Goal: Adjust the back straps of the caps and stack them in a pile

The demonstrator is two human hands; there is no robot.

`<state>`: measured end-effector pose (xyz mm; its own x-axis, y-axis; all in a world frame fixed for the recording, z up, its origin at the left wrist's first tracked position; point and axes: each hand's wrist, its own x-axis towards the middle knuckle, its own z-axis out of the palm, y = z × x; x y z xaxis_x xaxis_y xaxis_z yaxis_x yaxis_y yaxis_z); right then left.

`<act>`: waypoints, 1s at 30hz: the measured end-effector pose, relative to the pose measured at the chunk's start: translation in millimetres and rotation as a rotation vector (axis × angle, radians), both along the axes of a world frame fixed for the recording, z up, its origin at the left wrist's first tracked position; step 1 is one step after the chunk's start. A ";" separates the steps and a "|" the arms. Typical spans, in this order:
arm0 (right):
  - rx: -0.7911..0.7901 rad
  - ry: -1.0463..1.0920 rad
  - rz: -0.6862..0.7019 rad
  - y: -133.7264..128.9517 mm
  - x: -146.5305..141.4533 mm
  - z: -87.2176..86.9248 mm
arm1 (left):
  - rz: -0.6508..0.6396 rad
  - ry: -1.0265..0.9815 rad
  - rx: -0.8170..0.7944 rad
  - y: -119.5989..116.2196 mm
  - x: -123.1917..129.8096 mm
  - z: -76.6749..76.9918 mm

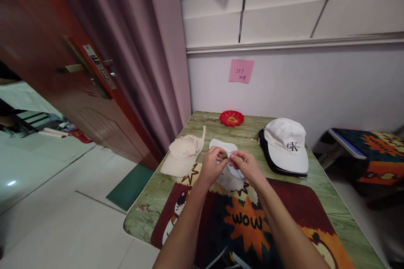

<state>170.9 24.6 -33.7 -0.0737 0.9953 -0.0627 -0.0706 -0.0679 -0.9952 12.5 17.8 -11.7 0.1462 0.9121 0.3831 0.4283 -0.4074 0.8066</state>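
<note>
Rectangular table with green wood-grain top, rounded corners [142, 217]. Across near part: flat maroon, dark-teal and orange cartoon mat [220, 208], "WOW" lettered on orange starburst. Far edge: 1 red scalloped dish [232, 118], yellow motif inside. Left: 1 cream fabric cap [181, 155], brim toward near side, strap sticking up, at mat's far-left corner. Right: 2 stacked caps, white cap with dark "CK" lettering [285, 141] over black cap [268, 157]. Middle: 1 plain white fabric cap [229, 181] at mat's far edge.
</note>
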 end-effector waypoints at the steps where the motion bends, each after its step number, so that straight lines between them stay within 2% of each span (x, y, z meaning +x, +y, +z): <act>1: -0.015 0.004 0.009 -0.9 -0.4 0.6 | 0.006 0.013 0.000 -0.7 -0.3 0.2; 5: -0.046 0.006 0.021 -4.2 -4.6 -0.2 | 0.029 0.147 0.058 -3.9 -0.5 2.2; 9: 0.002 -0.041 0.009 -5.1 -9.5 -4.0 | 0.033 0.229 0.085 -6.3 1.7 5.0; 13: 0.041 -0.066 0.014 -5.1 -8.3 -5.6 | 0.031 0.156 0.077 -6.0 -2.6 4.7; 17: -0.044 -0.009 0.019 -6.6 -3.8 -6.6 | 0.100 0.103 -0.004 -3.6 -15.2 -0.2; 22: -0.084 -0.004 0.017 -10.0 -4.9 -6.1 | 0.148 0.385 -0.009 -7.6 -20.0 0.5; 30: 0.021 -0.083 0.000 -12.5 2.8 5.2 | 0.260 0.848 -0.022 -24.9 -10.4 25.0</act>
